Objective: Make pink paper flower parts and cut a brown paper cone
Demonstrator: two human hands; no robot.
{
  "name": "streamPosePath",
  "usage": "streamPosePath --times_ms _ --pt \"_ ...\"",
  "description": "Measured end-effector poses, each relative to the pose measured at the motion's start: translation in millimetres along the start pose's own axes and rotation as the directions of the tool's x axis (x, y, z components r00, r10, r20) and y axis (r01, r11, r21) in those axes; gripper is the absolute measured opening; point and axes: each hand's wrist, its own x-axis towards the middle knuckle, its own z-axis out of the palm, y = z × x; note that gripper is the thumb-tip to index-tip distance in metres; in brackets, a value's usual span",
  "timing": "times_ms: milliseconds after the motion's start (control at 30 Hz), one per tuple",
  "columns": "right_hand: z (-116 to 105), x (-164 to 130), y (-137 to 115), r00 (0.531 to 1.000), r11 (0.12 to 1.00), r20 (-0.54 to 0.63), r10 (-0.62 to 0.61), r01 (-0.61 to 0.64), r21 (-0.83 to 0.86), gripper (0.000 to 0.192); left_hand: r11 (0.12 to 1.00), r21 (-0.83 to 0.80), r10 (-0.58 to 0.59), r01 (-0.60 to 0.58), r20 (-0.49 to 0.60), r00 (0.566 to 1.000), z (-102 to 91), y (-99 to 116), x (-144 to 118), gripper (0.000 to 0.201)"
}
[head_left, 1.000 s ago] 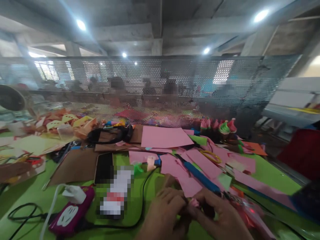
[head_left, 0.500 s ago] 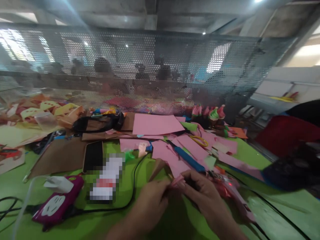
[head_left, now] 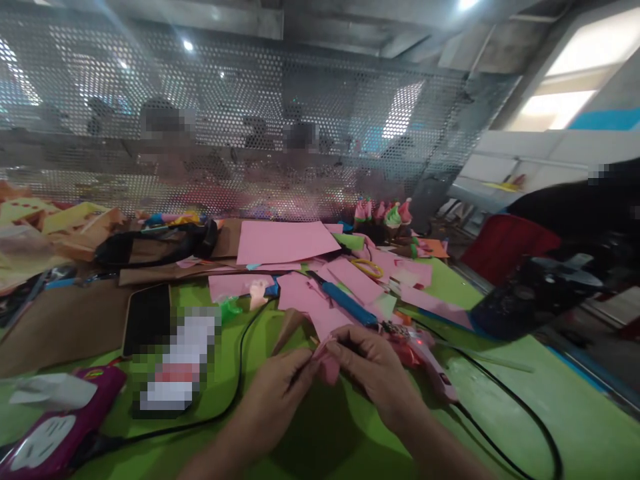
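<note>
Over the green tabletop, both my hands pinch a small folded pink piece [head_left: 327, 368], of paper or foam sheet. My left hand [head_left: 280, 390] grips its left edge between thumb and fingers. On the other edge, my right hand [head_left: 377, 373] is closed with the thumb pressed against the fingers. Just behind my left hand lies a brown cone-shaped piece [head_left: 290, 331]. A blue-handled tool [head_left: 349, 303] rests on pink sheets [head_left: 300, 293] beyond my fingers. To the right of my right hand is a pink glue gun [head_left: 434, 373] with a small red light.
A phone [head_left: 147, 320], a pixelated item [head_left: 175, 367] and a purple power strip [head_left: 63, 427] lie on the left. Black cables [head_left: 241, 367] cross the table. Small pink and green swirled figures [head_left: 394, 213] stand at the back, before a perforated screen [head_left: 240, 147]. A person sits at the right.
The view has swung to the right, so the table things sit further left. My hands still hold the pink piece, which now shows more of its face below the fingers.
</note>
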Motion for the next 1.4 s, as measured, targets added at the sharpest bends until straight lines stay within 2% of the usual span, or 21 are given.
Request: streamPosePath --times_ms 133,367,533,833,1100,1233,1400 --pt "1 0 -2 1.0 1.0 -0.025 -0.013 0.013 -0.005 0.036 0.999 -0.007 0.032 -0.032 0.001 0.999 0.1 -1 0 0.031" --pt "0 0 -1 0.999 0.998 -0.032 0.006 -0.007 -0.059 0.035 0.999 -0.025 0.03 -0.03 0.007 1.0 1.0 -1 0 0.032" --pt "1 1 -1 1.0 1.0 -0.028 -0.004 0.004 -0.013 0.031 0.999 -0.044 0.022 -0.023 -0.012 1.0 0.8 -1 0 0.03" --pt "-4 3 11 1.0 0.999 -0.018 -0.011 0.01 -0.049 0.028 0.996 0.078 0.05 -0.049 -0.007 0.999 3.4 -2 3 0.027" --pt "-4 3 5 0.999 0.997 0.015 -0.033 0.034 -0.066 0.031 0.992 0.104 0.088 -0.076 -0.121 0.989 3.5 -9 5 0.029" --pt "-5 5 7 1.0 0.996 0.009 -0.027 0.028 -0.08 0.037 0.993 0.08 0.099 -0.092 -0.09 0.991 2.3 -9 7 0.035" --pt "-4 7 5 0.999 0.997 0.029 -0.041 0.043 -0.06 0.036 0.995 0.066 0.085 -0.08 -0.077 0.993 3.2 -13 12 0.034"
